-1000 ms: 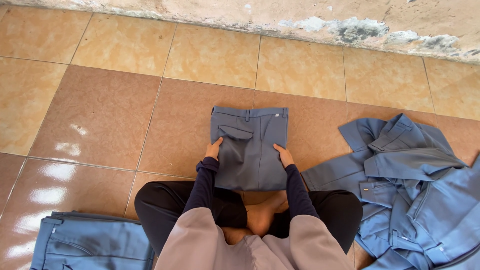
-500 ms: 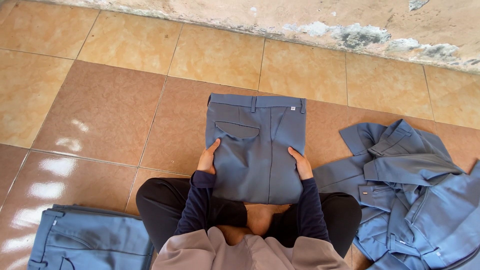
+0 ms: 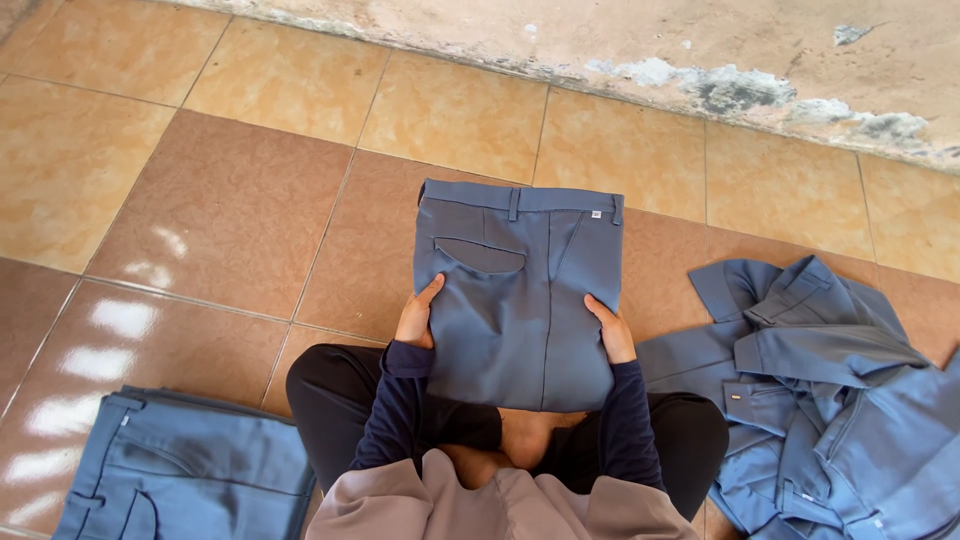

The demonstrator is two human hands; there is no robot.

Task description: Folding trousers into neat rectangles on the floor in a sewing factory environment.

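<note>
A folded pair of blue-grey trousers, waistband away from me and a back pocket showing, is held up above my crossed legs. My left hand grips its left edge, thumb on top. My right hand grips its right edge the same way. Both arms are in dark blue sleeves. The lower part of the folded trousers hangs over my lap and bare foot.
A stack of folded blue trousers lies on the tiled floor at my lower left. A heap of unfolded blue-grey garments lies at my right. A stained wall runs along the far side of the brown and tan tiles.
The folded trousers have come up off the floor and closer to me, both hands gripping their sides. The view has shifted slightly.
</note>
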